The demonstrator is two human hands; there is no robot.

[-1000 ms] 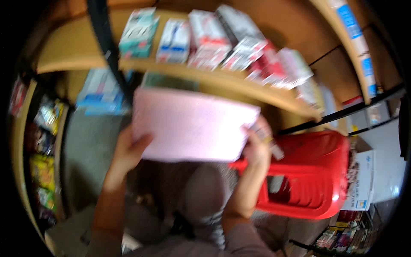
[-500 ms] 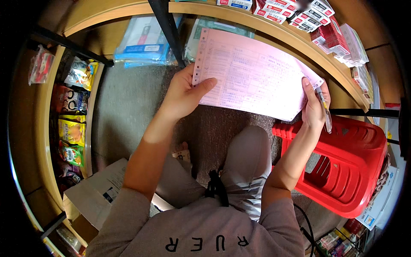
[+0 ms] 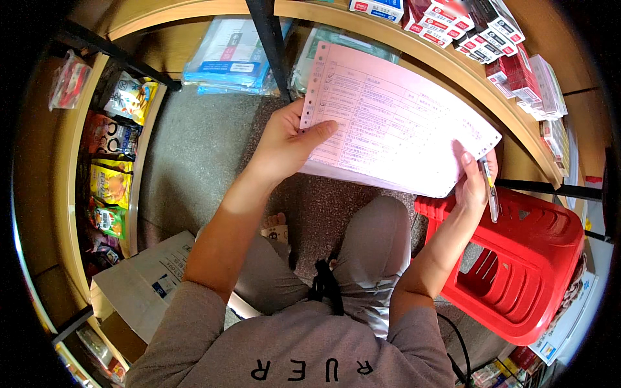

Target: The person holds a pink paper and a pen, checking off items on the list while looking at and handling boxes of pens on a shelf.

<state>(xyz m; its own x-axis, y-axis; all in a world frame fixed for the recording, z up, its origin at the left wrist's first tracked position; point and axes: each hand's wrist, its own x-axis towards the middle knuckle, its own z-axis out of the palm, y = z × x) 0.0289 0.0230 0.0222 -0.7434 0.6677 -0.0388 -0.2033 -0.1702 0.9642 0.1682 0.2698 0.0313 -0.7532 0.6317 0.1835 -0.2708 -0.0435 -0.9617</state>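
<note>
A pink printed form with punched holes down its short sides is stretched between my two hands. Pen ticks run down its left part, and more paper shows under its lower edge. My left hand pinches the left edge, thumb on top and fingers hidden beneath. At the lower right corner, my right hand grips the form with its thumb on top. A clear-barrelled pen is also held in that hand, pointing down toward me.
A red plastic stool stands at my right. Small boxes are stacked on the wooden shelf ahead, with plastic-wrapped packs below. Snack bags line the left shelf. An open cardboard box sits by my left side.
The form has tilted, its right end dropping lower with my right hand and the pen. Both hands keep their hold. The view has shifted slightly.
</note>
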